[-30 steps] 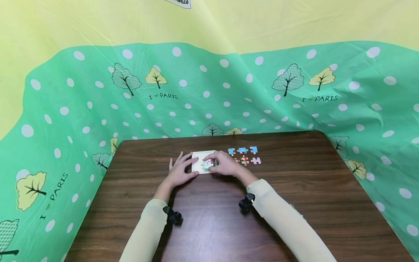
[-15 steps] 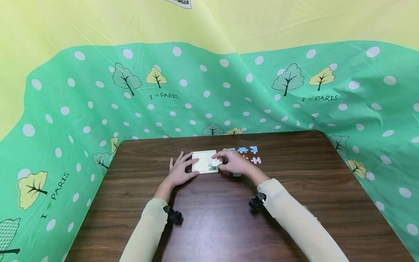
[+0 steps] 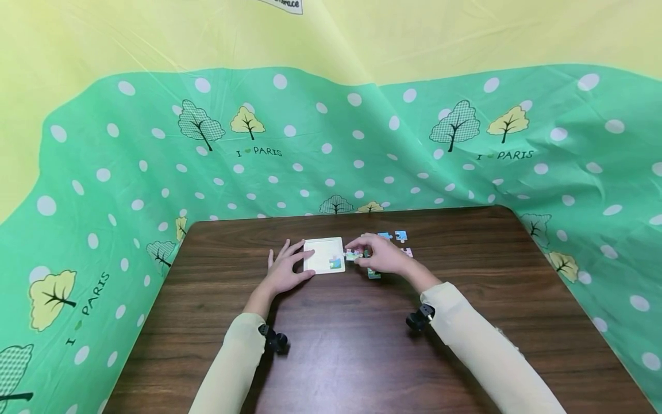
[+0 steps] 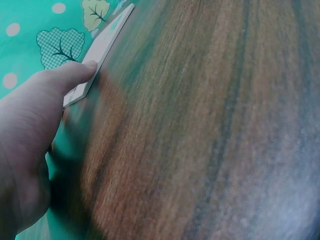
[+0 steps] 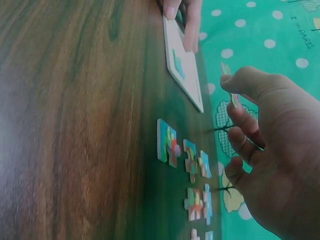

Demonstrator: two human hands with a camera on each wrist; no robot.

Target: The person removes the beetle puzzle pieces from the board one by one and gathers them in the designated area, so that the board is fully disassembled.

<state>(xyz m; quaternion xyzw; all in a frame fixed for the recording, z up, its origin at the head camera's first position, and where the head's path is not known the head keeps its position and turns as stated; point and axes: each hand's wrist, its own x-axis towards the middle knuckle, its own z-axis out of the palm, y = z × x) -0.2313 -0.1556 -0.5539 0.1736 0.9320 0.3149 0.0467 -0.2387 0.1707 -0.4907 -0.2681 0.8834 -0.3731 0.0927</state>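
Note:
A white puzzle tray [image 3: 320, 250] lies near the middle of the table, with one blue-green jigsaw piece [image 3: 335, 264] in its front right corner. My left hand [image 3: 286, 272] rests at the tray's left side, fingers spread; in the left wrist view its thumb [image 4: 80, 75] lies on the tray's edge. Just right of the tray, my right hand [image 3: 381, 255] pinches a multicoloured jigsaw piece [image 3: 353, 255] between thumb and fingers. The right wrist view shows that piece [image 5: 234, 101] held up above the table, partly hidden by the thumb.
Loose jigsaw pieces lie right of the tray: a blue one [image 3: 400, 236] at the back, a pink one [image 3: 408, 252], and a green one [image 3: 373, 275] in front. Several are partly behind my right hand. A dotted green cloth [image 3: 331, 144] hangs behind the brown table [image 3: 331, 345].
My right hand has moved right, off the tray, carrying the pinched jigsaw piece. The piece in the tray's corner now shows uncovered. The left hand has stayed put.

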